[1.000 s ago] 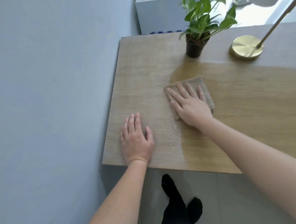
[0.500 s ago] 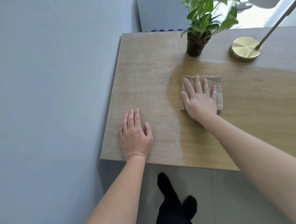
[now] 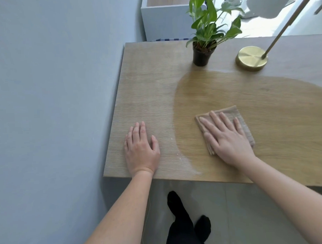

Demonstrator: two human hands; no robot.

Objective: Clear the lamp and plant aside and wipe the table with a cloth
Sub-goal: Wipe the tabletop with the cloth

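A folded beige cloth [image 3: 243, 120] lies on the wooden table [image 3: 151, 89] near its front edge. My right hand [image 3: 225, 137] presses flat on the cloth with straight fingers. My left hand [image 3: 140, 150] rests flat on the dusty, paler left part of the table. A darker wiped patch spreads from the middle of the table to the right. The green plant in a black pot [image 3: 201, 55] stands at the back of the table. To its right is the lamp with a round brass base [image 3: 251, 58], a slanted rod and a white shade at the top edge.
A blue-grey wall [image 3: 55, 107] runs along the table's left side. A white cabinet [image 3: 164, 19] stands behind the table. My feet in black socks [image 3: 187, 217] are on the grey floor in front of the table edge.
My right hand slid the cloth to the right and then back toward the front edge of the table. The left hand has stayed flat in the same spot.
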